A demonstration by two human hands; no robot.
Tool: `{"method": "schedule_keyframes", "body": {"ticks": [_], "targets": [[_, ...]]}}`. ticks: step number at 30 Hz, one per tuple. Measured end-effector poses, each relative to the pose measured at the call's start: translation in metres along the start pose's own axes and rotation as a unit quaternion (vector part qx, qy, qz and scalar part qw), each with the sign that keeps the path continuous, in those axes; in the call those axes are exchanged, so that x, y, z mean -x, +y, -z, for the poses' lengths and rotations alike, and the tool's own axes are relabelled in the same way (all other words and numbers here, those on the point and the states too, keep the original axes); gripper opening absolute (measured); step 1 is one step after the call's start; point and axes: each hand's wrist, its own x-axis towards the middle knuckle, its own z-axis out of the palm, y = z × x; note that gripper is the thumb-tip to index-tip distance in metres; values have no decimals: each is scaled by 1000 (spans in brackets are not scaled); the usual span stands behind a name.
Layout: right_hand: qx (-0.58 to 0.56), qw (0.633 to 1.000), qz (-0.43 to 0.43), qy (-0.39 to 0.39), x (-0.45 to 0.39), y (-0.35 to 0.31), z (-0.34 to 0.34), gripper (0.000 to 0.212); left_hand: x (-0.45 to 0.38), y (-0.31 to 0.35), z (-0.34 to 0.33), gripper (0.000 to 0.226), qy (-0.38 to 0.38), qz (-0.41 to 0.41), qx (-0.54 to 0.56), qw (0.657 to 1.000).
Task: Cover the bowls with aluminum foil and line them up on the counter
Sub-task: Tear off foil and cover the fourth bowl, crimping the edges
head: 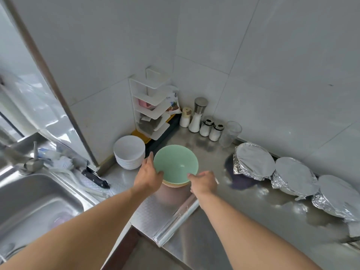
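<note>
Overhead, a stainless steel counter [224,221] is seen set into a corner of pale tiled walls. At far left a steel sink [35,199] is sunk, with a black-handled knife [95,177] laid beside it. Next, a stack of white bowls [129,154] is placed near a white corner rack [151,106]. At centre, a green bowl [176,162], empty and topmost on a stack of bowls, is gripped at its rim by the left hand [149,176] and the right hand [203,183], fingers curled over the edge. A roll of aluminum foil [175,223] is laid below it. Against the back wall, shakers [206,126] and a clear glass [230,133] are lined up. At right, three foil-covered bowls [294,176] are ranged in a row, touching.
</note>
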Motion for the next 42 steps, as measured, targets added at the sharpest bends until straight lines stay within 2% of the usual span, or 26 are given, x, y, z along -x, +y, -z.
{"method": "schedule_keyframes", "body": {"ticks": [2,5,12,15,18,20,23,25,28,29,30,32,35,42], "targets": [[-2,1000,-18,1,14,-14,3,36,-4,-8,0,80,-26,21,1,999],[-13,999,-42,-3,12,-19,4,31,-10,-14,-4,51,-4,21,19,1000],[30,999,-15,0,5,-25,10,9,-11,-12,-5,62,23,63,100,993],[9,1000,10,21,5,-26,11,11,0,4,1,57,91,15,146,985],[-40,996,44,67,3,-24,20,15,11,31,9,41,199,-29,214,956],[-48,991,52,109,4,-18,37,20,15,46,10,27,210,-72,208,953],[-52,982,43,176,4,5,78,25,25,61,-5,20,119,-173,124,970],[-36,979,25,199,2,32,106,23,34,69,-22,22,21,-221,44,974],[9,974,-14,226,8,77,142,19,45,78,-48,12,-141,-210,-153,955],[21,973,-31,230,14,89,152,18,49,78,-56,21,-161,-191,-218,943],[31,972,-46,228,21,101,161,18,53,75,-63,34,-167,-172,-265,934],[43,971,-69,226,34,124,173,20,59,67,-73,47,-154,-138,-299,931],[32,972,-78,221,48,148,179,20,58,56,-87,50,-156,-117,-317,928],[19,972,-99,212,69,171,182,18,56,35,-112,55,-214,-36,-265,939]]}}
